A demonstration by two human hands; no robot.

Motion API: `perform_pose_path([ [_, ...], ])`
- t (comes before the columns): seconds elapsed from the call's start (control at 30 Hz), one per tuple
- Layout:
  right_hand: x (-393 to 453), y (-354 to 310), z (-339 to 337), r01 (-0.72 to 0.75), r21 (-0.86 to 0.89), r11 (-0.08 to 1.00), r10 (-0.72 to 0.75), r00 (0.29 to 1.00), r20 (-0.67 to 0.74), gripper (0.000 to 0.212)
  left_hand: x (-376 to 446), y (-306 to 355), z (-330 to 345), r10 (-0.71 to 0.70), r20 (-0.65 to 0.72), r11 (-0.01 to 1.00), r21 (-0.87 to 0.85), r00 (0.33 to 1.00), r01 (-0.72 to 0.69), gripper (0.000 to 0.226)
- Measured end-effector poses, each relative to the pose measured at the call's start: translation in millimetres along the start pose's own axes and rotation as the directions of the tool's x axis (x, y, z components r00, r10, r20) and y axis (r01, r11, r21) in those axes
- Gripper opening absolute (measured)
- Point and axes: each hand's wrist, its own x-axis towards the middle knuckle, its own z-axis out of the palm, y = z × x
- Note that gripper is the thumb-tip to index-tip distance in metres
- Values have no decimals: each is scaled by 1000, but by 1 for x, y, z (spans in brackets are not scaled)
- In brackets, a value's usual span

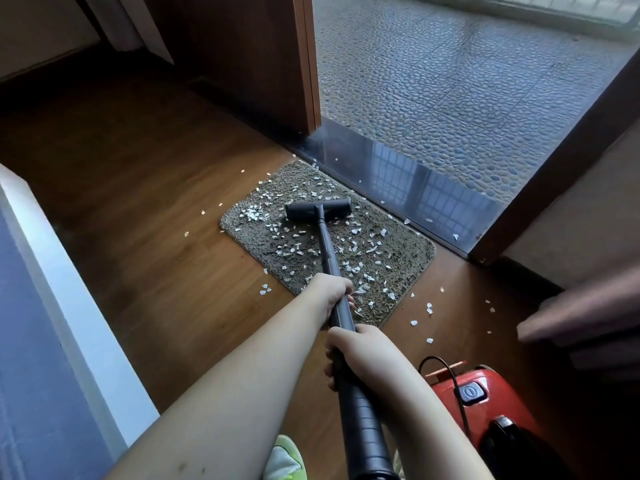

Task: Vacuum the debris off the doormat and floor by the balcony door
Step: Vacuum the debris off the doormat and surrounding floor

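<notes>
Black wand [327, 251]: gripped by my left hand [332, 289] and right hand [353, 348]; nozzle [318, 209] on doormat [398, 258]. Debris [353, 268] mostly remains; next, steady strokes.

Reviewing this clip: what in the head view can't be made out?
- Red vacuum body: cut off by the bottom edge and partly behind the right hand and forearm.
- Debris material: pieces too small to identify.
- Doormat under the nozzle and wand: covered.
- Blurred dark shape at the right edge: unidentifiable.
- Left hand fingers: wrapped behind the wand.
</notes>
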Motion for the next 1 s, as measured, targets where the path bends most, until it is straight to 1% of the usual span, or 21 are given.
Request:
perform_pose_path([
  [0.17,9,-7,4,11,-1,1000,-11,1000,15,10,13,6,-4,1,-10,1000,-25,1000,-1,13],
  [0.43,23,-14,3,18,-37,999,-17,1000,20,8,25,16,-5,38,-31,999,22,999,-37,14],
  [0.57,27,-19,7,24,-2,1000,-24,999,32,10,30,21,-9,37,-38,999,36,999,-36,5],
  [0.67,29,-20,9,25,11,1000,-26,999,38,12,34,23,-12,38,-38,999,40,999,-37,10],
  [0.8,31,-23,8,23,13,1000,-23,999,44,13,36,26,-12,38,-45,999,22,998,-37,5],
  [1.0,35,-28,8,29,-5,1000,-28,998,54,10,42,29,-13,41,-50,999,-17,998,-42,8],
])
